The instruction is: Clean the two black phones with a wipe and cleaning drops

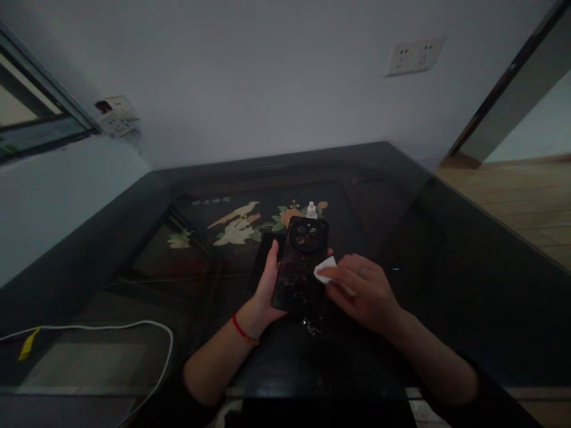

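My left hand [266,285] grips a black phone [300,264] by its left edge, back side up, with the round camera module at the far end. My right hand [363,291] presses a small white wipe [324,270] against the phone's right side, fingers closed on it. A small charm dangles from the phone's near end. A little white dropper bottle [311,210] stands on the table just beyond the phone. A red string circles my left wrist and a ring shows on my right hand.
The dark glass-topped table [446,249] has a bird-and-flower inlay [241,224] at the back. A white cable [134,327] with a yellow tag lies at the near left. Wall sockets [414,56] sit on the wall; wooden floor lies to the right.
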Motion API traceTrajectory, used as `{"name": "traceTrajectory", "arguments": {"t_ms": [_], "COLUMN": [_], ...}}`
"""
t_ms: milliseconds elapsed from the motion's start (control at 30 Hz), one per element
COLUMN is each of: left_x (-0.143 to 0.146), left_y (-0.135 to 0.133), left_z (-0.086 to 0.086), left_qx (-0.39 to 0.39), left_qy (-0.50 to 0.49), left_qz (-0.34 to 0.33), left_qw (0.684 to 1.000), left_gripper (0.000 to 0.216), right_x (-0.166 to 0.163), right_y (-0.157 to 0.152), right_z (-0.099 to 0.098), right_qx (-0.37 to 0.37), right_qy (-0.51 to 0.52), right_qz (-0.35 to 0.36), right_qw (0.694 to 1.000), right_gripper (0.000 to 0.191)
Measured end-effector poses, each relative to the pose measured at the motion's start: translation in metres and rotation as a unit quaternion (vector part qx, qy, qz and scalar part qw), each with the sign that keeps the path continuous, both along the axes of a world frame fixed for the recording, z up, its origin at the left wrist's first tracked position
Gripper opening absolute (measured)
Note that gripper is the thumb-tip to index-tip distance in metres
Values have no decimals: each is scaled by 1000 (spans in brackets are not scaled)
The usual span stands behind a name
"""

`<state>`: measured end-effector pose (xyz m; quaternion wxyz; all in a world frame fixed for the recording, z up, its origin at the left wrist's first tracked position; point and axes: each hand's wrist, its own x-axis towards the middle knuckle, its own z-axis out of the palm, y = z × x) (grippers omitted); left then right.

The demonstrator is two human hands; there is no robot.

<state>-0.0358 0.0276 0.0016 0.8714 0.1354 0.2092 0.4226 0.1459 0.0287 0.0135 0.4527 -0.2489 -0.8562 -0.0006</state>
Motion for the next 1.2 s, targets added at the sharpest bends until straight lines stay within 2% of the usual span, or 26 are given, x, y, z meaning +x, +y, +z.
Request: {"name": "traceTrajectory", "arguments": {"t_ms": [133, 300, 367, 467, 533, 633, 800, 933, 1000, 1200], "left_x": [1, 5, 6, 8, 9, 11, 8, 7, 8, 12], "left_y": [-4, -7, -9, -13, -16, -18, -14, -13, -13, -16], "left_z": [1, 1, -3, -10, -12, -12, -13, -15, -15, -12], "left_qx": [-1, 56, 80, 105, 109, 106, 101, 64, 54, 83], "left_qy": [8, 19, 31, 60, 79, 86, 64, 71, 76, 57], "left_qz": [-54, -69, -101, -178, -203, -193, -193, -156, -146, -188], "left_qw": [998, 996, 991, 977, 970, 972, 974, 983, 985, 977], "left_gripper": [84, 75, 74, 80, 80, 75, 84, 83, 82, 82], "right_x": [10, 18, 21, 23, 22, 22, 20, 12, 9, 15], "right_y": [13, 20, 21, 20, 18, 17, 15, 9, 8, 12], "right_z": [2, 6, 9, 11, 12, 12, 11, 7, 5, 3], "right_qx": [-56, -65, -57, -39, -21, 0, 5, 89, 110, 45], "right_qy": [35, 69, 81, 72, 47, 26, 53, -19, -41, 40], "right_qz": [-114, -188, -201, -175, -134, -103, -130, -7, 22, -110], "right_qw": [991, 978, 975, 981, 990, 994, 990, 996, 993, 992], "right_gripper": [11, 13, 12, 11, 13, 15, 15, 14, 15, 16]}}
